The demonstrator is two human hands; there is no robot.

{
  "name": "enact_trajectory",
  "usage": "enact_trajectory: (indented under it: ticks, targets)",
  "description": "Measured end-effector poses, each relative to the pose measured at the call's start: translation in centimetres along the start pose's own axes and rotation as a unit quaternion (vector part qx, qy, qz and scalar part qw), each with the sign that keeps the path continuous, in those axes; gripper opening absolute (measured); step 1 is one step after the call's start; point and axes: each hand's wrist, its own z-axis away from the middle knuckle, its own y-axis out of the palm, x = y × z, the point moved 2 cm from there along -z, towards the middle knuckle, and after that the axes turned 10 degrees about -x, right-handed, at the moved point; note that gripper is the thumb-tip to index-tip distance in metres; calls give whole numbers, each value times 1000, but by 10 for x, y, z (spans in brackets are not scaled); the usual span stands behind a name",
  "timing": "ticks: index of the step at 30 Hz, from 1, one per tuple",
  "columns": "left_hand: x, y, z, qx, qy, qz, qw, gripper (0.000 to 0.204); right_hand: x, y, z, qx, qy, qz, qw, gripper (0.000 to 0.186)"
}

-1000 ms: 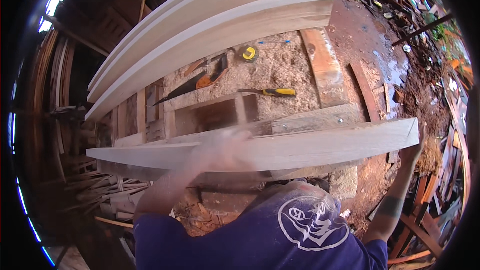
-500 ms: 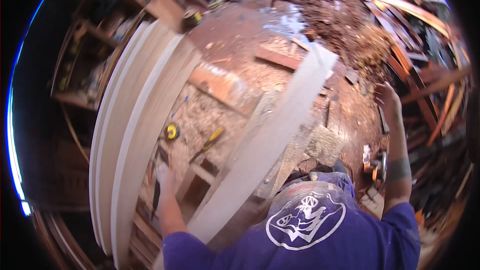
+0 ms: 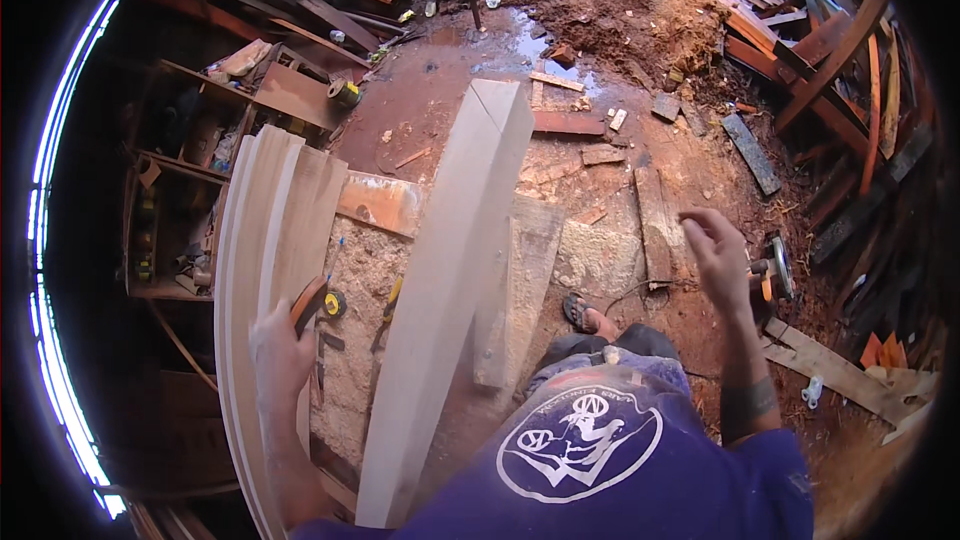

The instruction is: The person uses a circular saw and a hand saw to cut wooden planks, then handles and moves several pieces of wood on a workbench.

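My left hand (image 3: 282,348) is closed around a tool with a curved brown wooden handle (image 3: 310,304); the rest of the tool is hidden. It is over the pale stacked boards (image 3: 245,240), which have light edges and stand on the left. Directly in front of me a long, thick pale beam (image 3: 436,280) slants away, with a line across its far end. My right hand (image 3: 716,248) hangs in the air right of the beam, fingers loosely bent and nothing visible in them. Between boards and beam lie a yellow tape measure (image 3: 334,303) and a yellow-handled tool (image 3: 391,298), partly covered by the beam.
A power tool with a round metal part (image 3: 776,268) sits on the ground at the right. Loose planks (image 3: 751,154) and a scrap wood pile (image 3: 840,70) lie beyond. Wooden shelving (image 3: 190,165) stands at the far left. Sawdust covers the ground around the beam.
My view has swung, so the beam now appears farther left and more upright. My left hand has come up with the wooden-handled tool. My right hand appears lower and closer in.
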Motion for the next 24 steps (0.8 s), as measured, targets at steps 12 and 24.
enact_trajectory:
  ticks: [12, 24]
  targets:
    - [-310, -70, 94, -53, 679, 12, 732, 26, 103, -36, 119, 151, -130, -86, 976, 67]
    - [-206, 69, -169, -207, 125, 316, 918, 38, 112, -70, 102, -52, 25, -153, 987, 50]
